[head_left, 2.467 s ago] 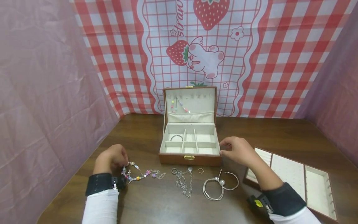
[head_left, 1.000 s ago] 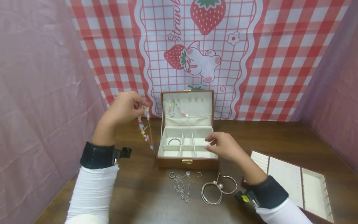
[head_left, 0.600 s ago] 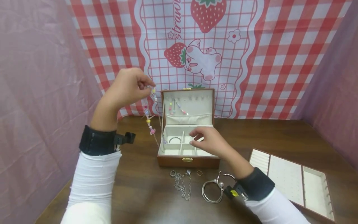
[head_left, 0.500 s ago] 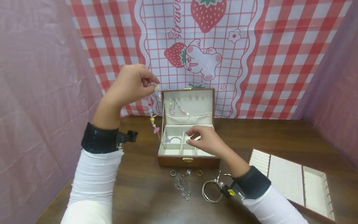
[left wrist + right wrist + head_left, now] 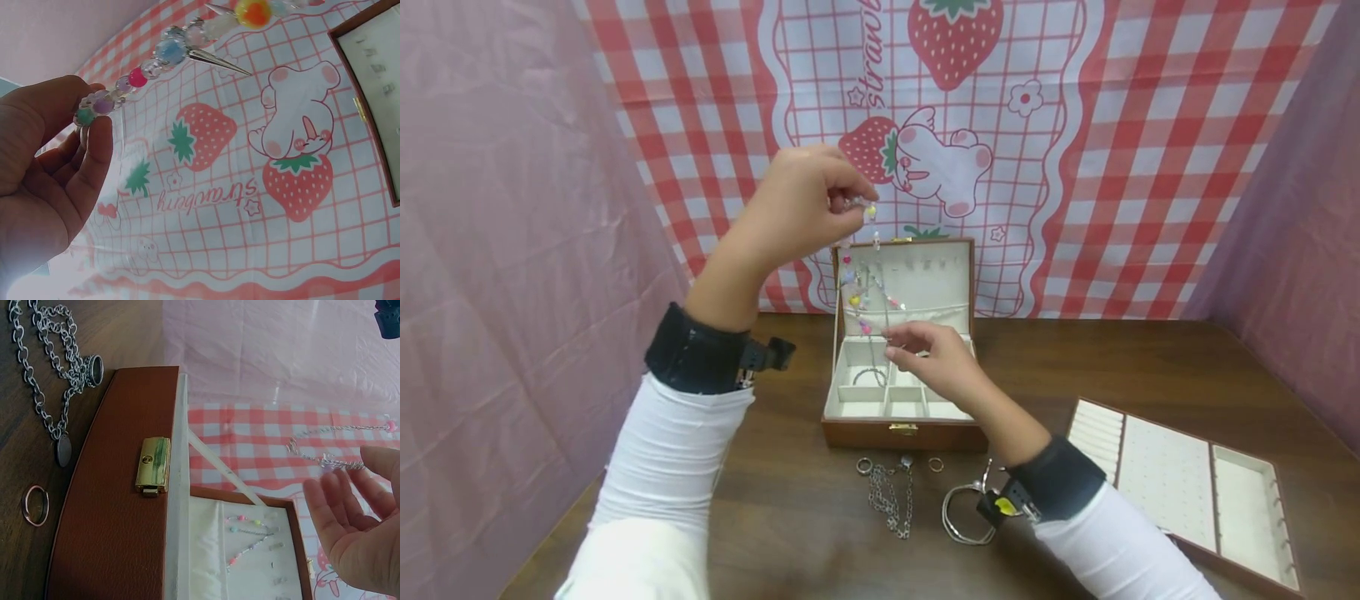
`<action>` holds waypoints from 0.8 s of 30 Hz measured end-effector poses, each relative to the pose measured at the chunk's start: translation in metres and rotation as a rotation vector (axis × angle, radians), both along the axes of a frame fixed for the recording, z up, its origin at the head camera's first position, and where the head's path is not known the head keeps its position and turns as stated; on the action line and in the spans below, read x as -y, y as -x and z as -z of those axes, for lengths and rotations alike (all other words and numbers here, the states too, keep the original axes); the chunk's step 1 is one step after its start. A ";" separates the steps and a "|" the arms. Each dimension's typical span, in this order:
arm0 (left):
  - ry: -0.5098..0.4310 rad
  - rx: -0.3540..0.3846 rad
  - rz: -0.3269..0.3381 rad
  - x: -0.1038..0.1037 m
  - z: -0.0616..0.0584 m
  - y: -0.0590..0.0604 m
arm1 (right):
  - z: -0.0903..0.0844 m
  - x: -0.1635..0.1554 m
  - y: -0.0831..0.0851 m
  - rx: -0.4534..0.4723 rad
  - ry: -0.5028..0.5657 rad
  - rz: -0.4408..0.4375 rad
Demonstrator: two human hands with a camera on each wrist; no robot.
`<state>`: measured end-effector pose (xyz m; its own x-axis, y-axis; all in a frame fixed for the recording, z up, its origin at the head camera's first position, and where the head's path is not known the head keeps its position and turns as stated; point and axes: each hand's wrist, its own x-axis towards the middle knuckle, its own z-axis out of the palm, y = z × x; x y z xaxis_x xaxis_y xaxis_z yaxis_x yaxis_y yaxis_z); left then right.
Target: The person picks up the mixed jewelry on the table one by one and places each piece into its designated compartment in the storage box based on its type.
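Colourful beaded necklace with a thin silver chain [image 5: 857, 283], hanging in the air above the open brown jewellery box with cream lining [image 5: 904, 433]. Upper end pinched between thumb and curled fingers of the left hand [image 5: 805, 204], raised high in front of the red checked strawberry cloth [image 5: 1075, 125]. Lower chain part caught by the fingertips of the right hand [image 5: 928, 358], fingers lightly bent, held over the box compartments. In the right wrist view, chain lying across the fingertips [image 5: 340, 487], palm mostly open.

Inside the box lid, another small beaded chain [image 5: 880, 292]; in a rear compartment, a thin silver bangle [image 5: 869, 373]. On the dark wooden table [image 5: 790, 533] just before the box: a silver link chain [image 5: 891, 500], two small rings [image 5: 865, 465], silver hoop bangles with pearls [image 5: 966, 512]. At the right, a flat cream insert tray [image 5: 1195, 492].
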<state>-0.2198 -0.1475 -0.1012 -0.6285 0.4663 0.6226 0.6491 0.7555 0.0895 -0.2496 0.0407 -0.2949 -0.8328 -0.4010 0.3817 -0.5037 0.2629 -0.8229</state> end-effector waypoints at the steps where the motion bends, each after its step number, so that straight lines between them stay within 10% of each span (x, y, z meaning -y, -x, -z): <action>1: -0.002 0.000 -0.001 -0.001 0.000 0.000 | 0.000 -0.001 0.000 0.010 0.011 0.007; 7: -0.028 -0.025 0.051 0.006 0.013 0.000 | -0.003 -0.016 -0.002 0.070 0.129 0.015; 15: -0.074 0.076 0.175 0.013 0.069 0.011 | -0.041 -0.043 -0.007 0.106 0.401 -0.042; 24: -0.050 0.360 0.218 0.000 0.131 0.021 | -0.096 -0.062 -0.007 0.056 0.220 -0.018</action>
<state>-0.2404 -0.1479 -0.2325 -0.7000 0.5870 0.4066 0.7137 0.5933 0.3723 -0.2423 0.1025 -0.1991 -0.8484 -0.3284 0.4151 -0.4588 0.0650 -0.8862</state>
